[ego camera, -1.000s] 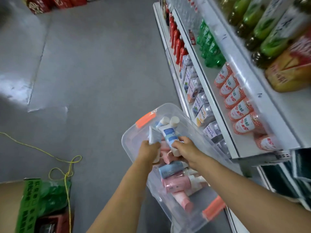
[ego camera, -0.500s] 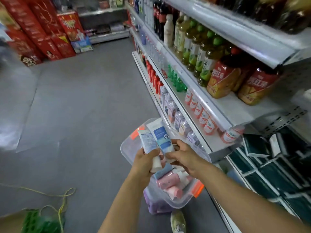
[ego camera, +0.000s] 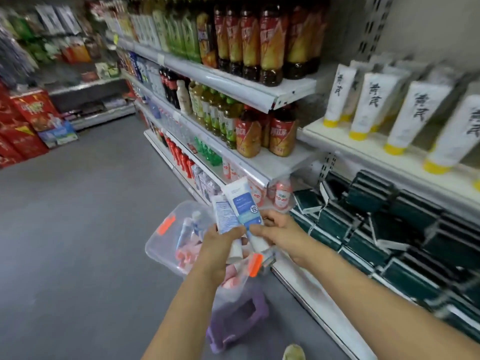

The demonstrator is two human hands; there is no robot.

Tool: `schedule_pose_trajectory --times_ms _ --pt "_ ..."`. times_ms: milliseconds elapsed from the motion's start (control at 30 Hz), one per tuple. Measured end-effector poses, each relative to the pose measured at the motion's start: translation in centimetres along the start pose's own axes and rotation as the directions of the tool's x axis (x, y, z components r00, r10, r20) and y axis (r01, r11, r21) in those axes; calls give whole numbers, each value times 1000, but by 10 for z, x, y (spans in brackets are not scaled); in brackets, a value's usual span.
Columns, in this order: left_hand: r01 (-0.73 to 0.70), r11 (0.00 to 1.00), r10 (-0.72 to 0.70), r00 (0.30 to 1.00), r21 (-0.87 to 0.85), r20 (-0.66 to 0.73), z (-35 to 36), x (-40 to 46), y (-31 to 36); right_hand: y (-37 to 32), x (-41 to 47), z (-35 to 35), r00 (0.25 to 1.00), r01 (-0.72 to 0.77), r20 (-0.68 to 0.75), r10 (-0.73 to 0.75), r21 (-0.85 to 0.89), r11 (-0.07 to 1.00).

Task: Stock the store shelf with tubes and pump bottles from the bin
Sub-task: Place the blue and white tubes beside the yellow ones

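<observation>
White tubes stand gripped, one in the curled left hand [ego camera: 218,245], one [ego camera: 242,206] in the right hand [ego camera: 278,229].

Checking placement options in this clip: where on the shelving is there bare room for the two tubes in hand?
Bare strip along the front of the cream shelf, ahead of the yellow-capped tubes. Small bare end of the drinks shelf right of the red bottles. The dark boxes below are packed tight.

Clear plastic bin [ego camera: 166,245]; glossy plastic tubes [ego camera: 242,203]; painted metal shelf [ego camera: 241,90]
</observation>
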State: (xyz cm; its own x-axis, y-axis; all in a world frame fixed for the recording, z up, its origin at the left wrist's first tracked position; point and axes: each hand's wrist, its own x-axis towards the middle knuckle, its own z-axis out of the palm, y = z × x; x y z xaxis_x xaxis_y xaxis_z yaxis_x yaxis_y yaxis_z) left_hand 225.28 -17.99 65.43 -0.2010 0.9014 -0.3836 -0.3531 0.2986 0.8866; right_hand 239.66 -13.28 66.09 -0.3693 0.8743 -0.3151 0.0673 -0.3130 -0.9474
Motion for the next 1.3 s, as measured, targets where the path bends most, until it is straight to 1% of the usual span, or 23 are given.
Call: schedule_pose_trajectory --times_ms 200,333,500,800,900,1067,1233,1300 --pt "-7 999 0 988 44 153 75 -22 -8 -12 -61 -64 996 51 -78 -51 -7 999" --pt "-9 998 -6 961 55 278 124 -34 -10 -19 -98 -106 978 67 -197 -65 3 998" --pt "5 998 -27 925 59 380 190 -54 -22 -28 -146 -168 947 101 -303 -104 -25 995" --pt "-16 998 -17 845 57 534 293 -95 -41 -36 -218 -268 891 229 -393 -227 -45 972" --pt "-20 998 -16 822 57 569 319 -104 -44 -40 -232 -291 871 261 -421 -255 -45 964" --pt "-22 997 -30 796 79 605 353 -117 -50 -41 -247 -324 844 263 -474 -251 -42 964" --pt "-48 993 -26 804 108 595 376 -125 -50 -44 -254 -343 858 244 -464 -222 -13 970" --pt "-40 992 -38 804 118 593 383 -128 -49 -48 -256 -350 848 250 -482 -219 0 968"
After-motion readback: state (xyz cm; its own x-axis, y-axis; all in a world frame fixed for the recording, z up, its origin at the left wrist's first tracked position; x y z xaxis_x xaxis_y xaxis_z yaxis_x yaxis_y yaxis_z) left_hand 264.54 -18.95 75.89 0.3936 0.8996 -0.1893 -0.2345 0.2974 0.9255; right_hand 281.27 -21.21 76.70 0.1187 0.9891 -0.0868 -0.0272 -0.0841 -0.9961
